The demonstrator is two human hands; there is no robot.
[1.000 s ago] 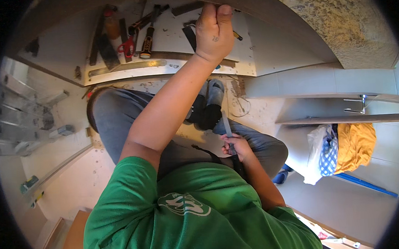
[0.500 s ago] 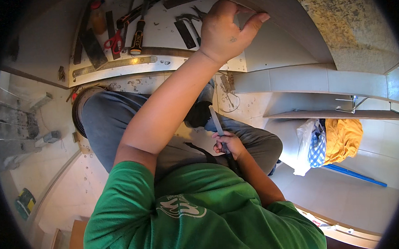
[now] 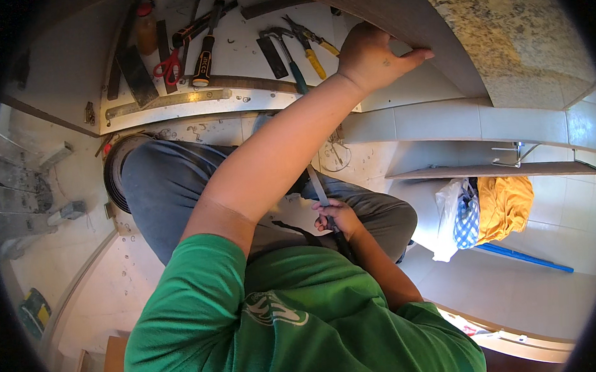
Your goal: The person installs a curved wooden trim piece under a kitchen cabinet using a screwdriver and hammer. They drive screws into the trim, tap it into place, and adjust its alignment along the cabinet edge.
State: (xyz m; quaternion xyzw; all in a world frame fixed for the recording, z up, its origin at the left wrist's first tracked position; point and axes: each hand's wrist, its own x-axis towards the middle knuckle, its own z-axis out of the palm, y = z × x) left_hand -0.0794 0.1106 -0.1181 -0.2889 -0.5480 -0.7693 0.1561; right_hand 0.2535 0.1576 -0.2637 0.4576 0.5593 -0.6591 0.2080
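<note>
My left hand point(image 3: 372, 58) reaches up to the edge of a dark brown panel point(image 3: 448, 56) at the upper right. Its thumb is stretched out along that edge, apart from the fingers, which are partly hidden behind the hand. Low in front of my body, my right hand point(image 3: 341, 219) is closed round the dark handle of a flat file point(image 3: 319, 187). The file's grey blade points up and away, and my left forearm passes across the view just above its tip.
On a white board ahead lie a chisel point(image 3: 205, 60), red scissors point(image 3: 168, 66), a hammer point(image 3: 291, 55), yellow-handled pliers point(image 3: 313, 49) and a metal ruler point(image 3: 168, 104). A bottle point(image 3: 146, 32) stands there. A coil of edging strip point(image 3: 114, 169) sits by my left knee. Bags and orange cloth point(image 3: 505, 207) are right.
My left hand has moved right and slightly nearer along the panel's edge, uncovering the pliers and more of the hammer. My right hand still holds the file, almost in the same place.
</note>
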